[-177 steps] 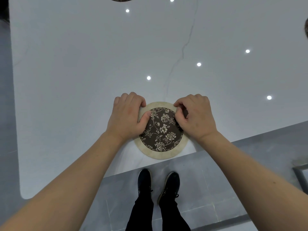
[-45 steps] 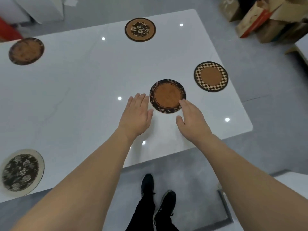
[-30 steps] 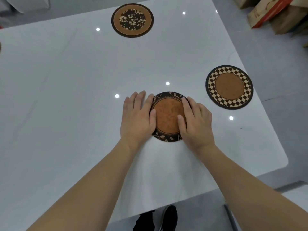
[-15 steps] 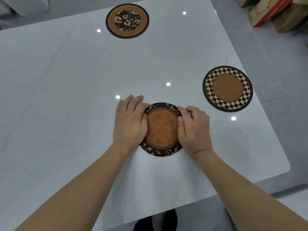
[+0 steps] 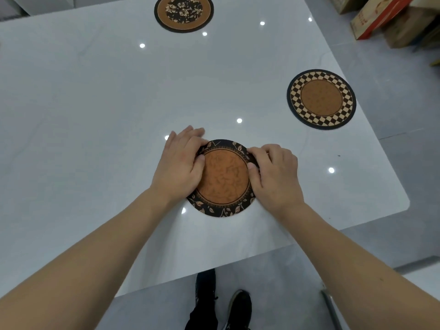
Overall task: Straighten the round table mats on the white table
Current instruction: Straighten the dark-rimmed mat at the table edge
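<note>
Left hand: on left edge of leaf-rim mat, fingers curled over the rim, thumb on the brown centre; pinching the edge.
Right hand: on right edge of same mat, fingers bent, thumb tip at the line betw. brown centre and dark rim; gripping that edge.
Leaf-rim mat: round, brown middle w/ dark leaf border, flat on white table, near the front edge, between both hands. Near part of rim shows, sides hidden under hands.
Flower mat: far side of table, left of centre line; brown ring, dark flowered middle. Well apart from hands.
Checker mat: right side of table, near right edge; checker border, plain brown centre. Lies flat, apart from right hand.
Table: glossy white, rounded corner at right, small bright light spots reflected on it.
Shoes: black, on grey floor below front edge.
Boxes: cardboard, top-right on floor, off the table.
</note>
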